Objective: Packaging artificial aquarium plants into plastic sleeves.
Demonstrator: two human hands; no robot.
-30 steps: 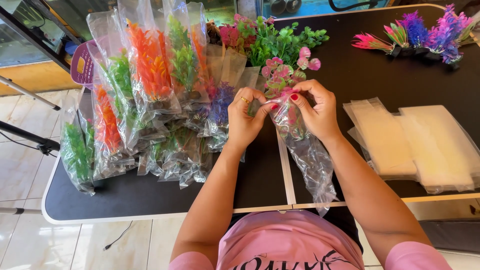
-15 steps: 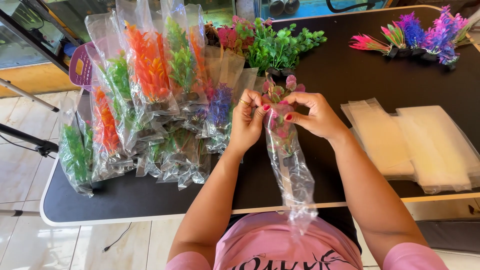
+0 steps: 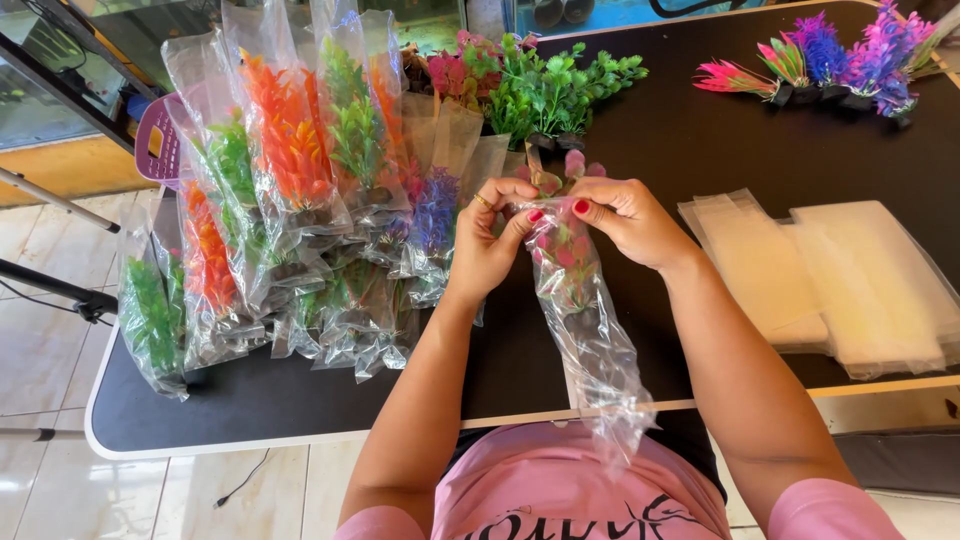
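Note:
A clear plastic bag (image 3: 590, 330) hangs from both my hands over the black table (image 3: 660, 140), its lower end reaching past the table's near edge. A pink artificial plant (image 3: 566, 240) sits partly inside the bag, its top sticking out at the mouth. My left hand (image 3: 487, 240) pinches the left side of the bag's mouth. My right hand (image 3: 625, 218) grips the right side of the mouth and the plant's top.
Several bagged orange, green and purple plants (image 3: 290, 190) lie piled on the table's left. Loose green plants (image 3: 560, 90) stand behind my hands; pink and purple ones (image 3: 830, 60) at the far right. Stacks of empty clear bags (image 3: 830, 280) lie at the right.
The pink plant has slid down into the bag. The bag now hangs straighter and lower, and my hands have drawn together at its mouth.

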